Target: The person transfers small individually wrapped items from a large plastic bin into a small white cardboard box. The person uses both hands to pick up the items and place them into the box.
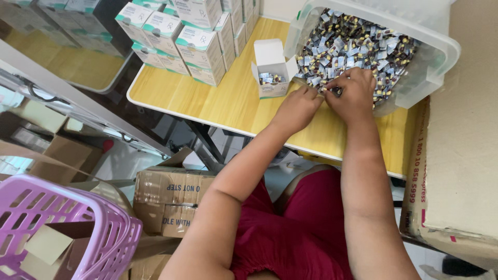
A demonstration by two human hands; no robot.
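Observation:
A clear plastic bin (437, 47) lies tipped toward me on the wooden table (228, 101), filled with several small foil sachets (358, 44). My right hand (354, 93) rests at the bin's mouth, fingers curled over sachets. My left hand (298, 108) meets it at the bin's near edge, fingers closed on a few sachets. Just left of the hands stands a small open white carton (272, 70) with several sachets inside.
Stacks of closed white-and-teal cartons (194, 31) fill the table's far left. A large cardboard box (461, 155) stands at the right. Below lie brown shipping boxes (168, 199) and a purple plastic basket (62, 228). A metal rail (78, 98) runs at the left.

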